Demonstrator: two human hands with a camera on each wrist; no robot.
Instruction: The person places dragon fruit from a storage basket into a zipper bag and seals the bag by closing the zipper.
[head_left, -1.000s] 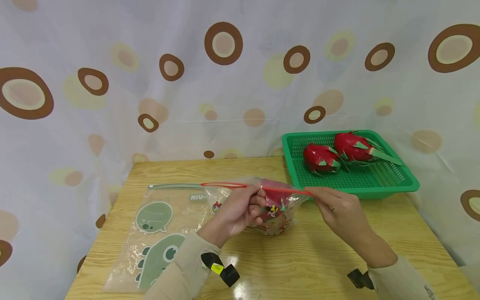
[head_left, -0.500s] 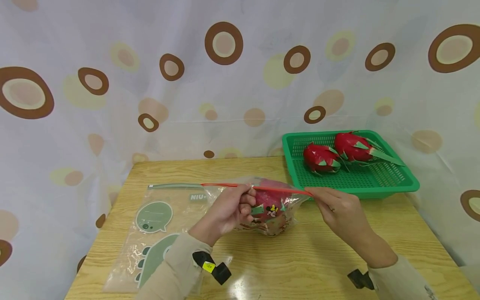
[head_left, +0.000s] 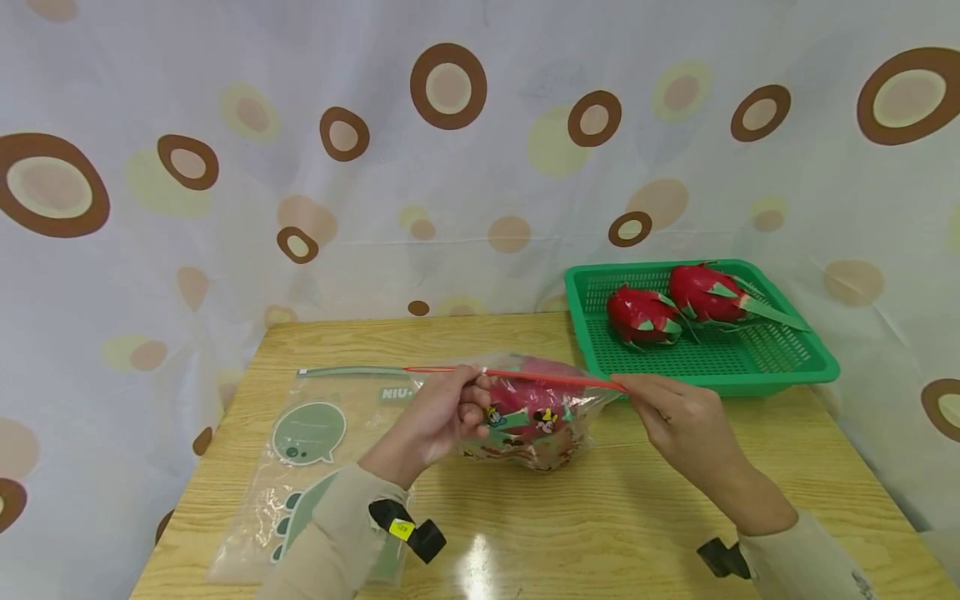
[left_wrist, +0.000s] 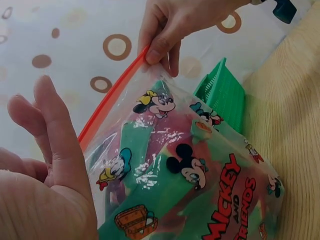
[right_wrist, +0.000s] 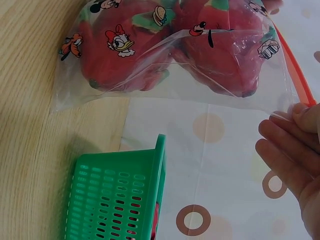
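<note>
A clear zip bag (head_left: 558,450) with cartoon prints stands on the table, with red dragon fruits (right_wrist: 127,55) inside. Along its top runs a red zip strip (head_left: 555,379) with a small white slider (head_left: 485,371). My left hand (head_left: 438,417) pinches the strip at this slider between thumb and forefinger, its other fingers curled. At the right end of the strip, my right hand (head_left: 682,417) pinches the bag's corner. The strip looks pressed together right of the slider and parted into a loop to its left. In the left wrist view, my left fingertips' contact is hidden.
At the back right stands a green basket (head_left: 813,367) holding two dragon fruits (head_left: 643,317). A second clear bag (head_left: 307,429) with green dinosaur prints lies flat at the left, partly under my left forearm. A patterned curtain (head_left: 510,167) hangs behind the table (head_left: 600,533).
My left hand has moved left along the red strip, and the white slider has moved with it. The right hand has stayed at the bag's right corner.
</note>
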